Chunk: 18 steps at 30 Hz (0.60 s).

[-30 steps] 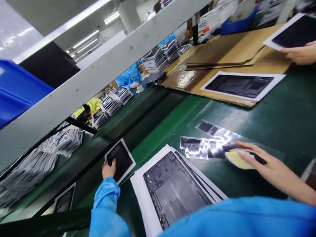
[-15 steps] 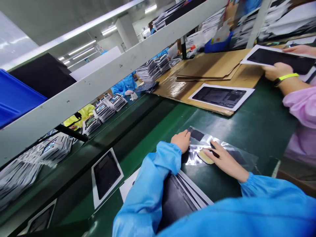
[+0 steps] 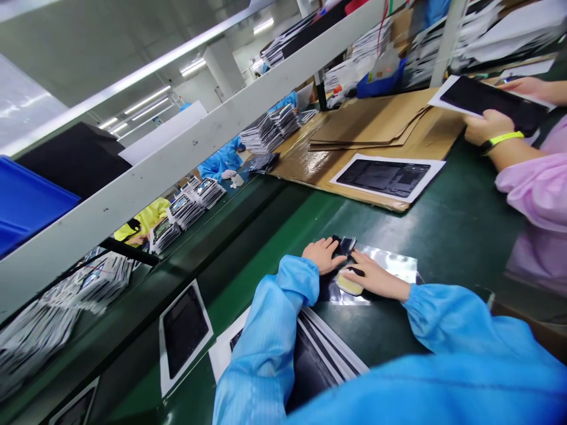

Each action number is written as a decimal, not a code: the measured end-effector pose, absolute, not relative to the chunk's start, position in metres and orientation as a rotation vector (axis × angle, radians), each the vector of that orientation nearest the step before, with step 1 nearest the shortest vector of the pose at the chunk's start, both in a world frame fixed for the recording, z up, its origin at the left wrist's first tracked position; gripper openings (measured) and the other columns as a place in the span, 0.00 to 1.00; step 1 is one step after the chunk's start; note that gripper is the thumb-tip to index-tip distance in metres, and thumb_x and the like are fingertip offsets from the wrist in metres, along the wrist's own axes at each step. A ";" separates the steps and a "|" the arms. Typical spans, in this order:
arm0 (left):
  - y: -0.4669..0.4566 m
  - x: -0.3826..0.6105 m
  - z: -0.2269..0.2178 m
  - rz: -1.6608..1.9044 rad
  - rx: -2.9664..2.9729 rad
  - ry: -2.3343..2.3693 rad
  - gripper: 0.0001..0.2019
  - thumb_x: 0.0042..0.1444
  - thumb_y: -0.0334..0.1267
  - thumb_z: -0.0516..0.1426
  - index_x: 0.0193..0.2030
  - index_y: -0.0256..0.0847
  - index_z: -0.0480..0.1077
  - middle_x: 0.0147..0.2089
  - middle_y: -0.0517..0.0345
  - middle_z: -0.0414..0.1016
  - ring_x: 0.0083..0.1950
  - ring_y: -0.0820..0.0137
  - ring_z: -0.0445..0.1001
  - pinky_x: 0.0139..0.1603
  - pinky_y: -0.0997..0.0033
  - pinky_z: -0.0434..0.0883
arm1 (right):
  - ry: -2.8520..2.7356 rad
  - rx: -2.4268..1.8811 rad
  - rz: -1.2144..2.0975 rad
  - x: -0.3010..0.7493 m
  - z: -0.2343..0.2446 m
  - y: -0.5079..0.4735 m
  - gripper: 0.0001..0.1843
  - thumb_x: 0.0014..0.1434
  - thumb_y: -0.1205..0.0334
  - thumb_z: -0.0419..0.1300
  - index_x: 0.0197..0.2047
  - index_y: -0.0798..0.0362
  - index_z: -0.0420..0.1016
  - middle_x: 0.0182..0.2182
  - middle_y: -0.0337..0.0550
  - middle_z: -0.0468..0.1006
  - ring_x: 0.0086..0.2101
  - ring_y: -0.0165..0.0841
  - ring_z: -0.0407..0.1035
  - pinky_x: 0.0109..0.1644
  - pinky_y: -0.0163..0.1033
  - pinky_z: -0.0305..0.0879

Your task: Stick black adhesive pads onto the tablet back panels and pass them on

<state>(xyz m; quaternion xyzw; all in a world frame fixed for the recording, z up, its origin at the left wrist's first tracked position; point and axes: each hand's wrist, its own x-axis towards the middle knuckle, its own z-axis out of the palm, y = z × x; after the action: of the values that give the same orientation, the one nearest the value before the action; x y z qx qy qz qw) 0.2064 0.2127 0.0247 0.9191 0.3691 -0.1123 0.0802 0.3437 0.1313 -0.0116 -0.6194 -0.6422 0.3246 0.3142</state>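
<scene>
My left hand (image 3: pixel 322 255) lies with its fingers apart at the far left edge of a clear, shiny plastic film (image 3: pixel 401 265) on the green bench. A small dark piece (image 3: pixel 346 245) shows just beyond its fingertips. Close beside it, my right hand (image 3: pixel 374 276) holds a rounded, pale yellow pad (image 3: pixel 349 284) with a black part on top, down against the film. The hands nearly touch. Under my left forearm is a stack of white-edged sheets with dark panels (image 3: pixel 316 354), partly hidden by my sleeve.
A white-bordered dark panel (image 3: pixel 383 175) lies on brown cardboard (image 3: pixel 305 154). At right, a co-worker's hands (image 3: pixel 491 127) hold another dark panel (image 3: pixel 496 103). More framed panels (image 3: pixel 185 332) lie on the green belt at left. A white shelf rail (image 3: pixel 190 150) crosses above.
My right hand and the pad have moved left, closer to my left hand. The film reaches less far to the right. The co-worker's panel has tilted slightly.
</scene>
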 end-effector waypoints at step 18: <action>0.199 0.182 0.088 0.321 2.330 1.248 0.21 0.68 0.35 0.41 0.61 0.38 0.67 0.59 0.53 0.74 0.60 0.69 0.72 0.61 0.69 0.68 | -1.568 -1.717 0.925 0.395 -0.005 0.098 0.27 0.28 0.41 0.55 0.31 0.48 0.76 0.46 0.51 0.69 0.48 0.49 0.57 0.51 0.52 0.45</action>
<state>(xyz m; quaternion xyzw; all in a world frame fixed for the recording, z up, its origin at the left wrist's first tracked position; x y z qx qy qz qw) 0.1822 0.1994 0.0877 0.8501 0.4553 0.1172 0.2373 0.3948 0.0983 -0.0054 -0.6514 -0.5948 0.3511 0.3142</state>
